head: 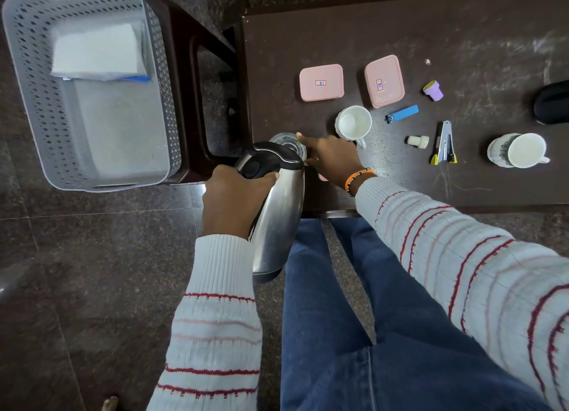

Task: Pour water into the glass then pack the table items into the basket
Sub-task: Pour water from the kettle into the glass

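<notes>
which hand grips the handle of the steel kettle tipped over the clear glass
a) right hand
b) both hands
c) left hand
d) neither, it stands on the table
c: the left hand is curled round the black handle of the steel kettle, while the right hand holds the clear glass at the edge of the dark table.

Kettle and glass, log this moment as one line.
left hand grips kettle | kettle tilted over glass | right hand holds glass | basket unpacked
</notes>
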Demonstrator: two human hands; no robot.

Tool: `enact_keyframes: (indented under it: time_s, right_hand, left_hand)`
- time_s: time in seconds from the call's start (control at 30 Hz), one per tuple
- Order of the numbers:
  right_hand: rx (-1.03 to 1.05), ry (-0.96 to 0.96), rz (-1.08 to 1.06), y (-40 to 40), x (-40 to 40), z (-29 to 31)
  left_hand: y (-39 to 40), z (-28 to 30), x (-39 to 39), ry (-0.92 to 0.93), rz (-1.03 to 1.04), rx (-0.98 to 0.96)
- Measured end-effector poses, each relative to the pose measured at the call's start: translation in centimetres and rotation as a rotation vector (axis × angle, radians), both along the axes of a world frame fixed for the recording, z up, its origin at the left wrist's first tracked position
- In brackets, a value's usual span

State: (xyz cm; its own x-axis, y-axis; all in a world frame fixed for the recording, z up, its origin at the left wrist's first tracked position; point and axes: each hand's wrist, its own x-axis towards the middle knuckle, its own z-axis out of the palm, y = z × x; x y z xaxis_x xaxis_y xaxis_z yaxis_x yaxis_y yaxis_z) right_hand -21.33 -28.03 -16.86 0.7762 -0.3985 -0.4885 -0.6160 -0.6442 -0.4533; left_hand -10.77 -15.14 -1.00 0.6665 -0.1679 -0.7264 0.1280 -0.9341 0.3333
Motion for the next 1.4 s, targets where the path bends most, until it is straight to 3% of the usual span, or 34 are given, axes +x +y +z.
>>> enact_keyframes:
  time_s: [0.7,1.4]
  right_hand:
    - [0.011,-0.001,0.000,0.1,-0.2,-0.1]
    - [-0.006,-0.023,0.018,0.0,-0.1,-0.2]
  left_hand:
    - [0.0,0.0,0.0,-0.025,-0.039,0.053]
    - [0.9,-0.5,-0.5,-0.040,0.006,-0.021]
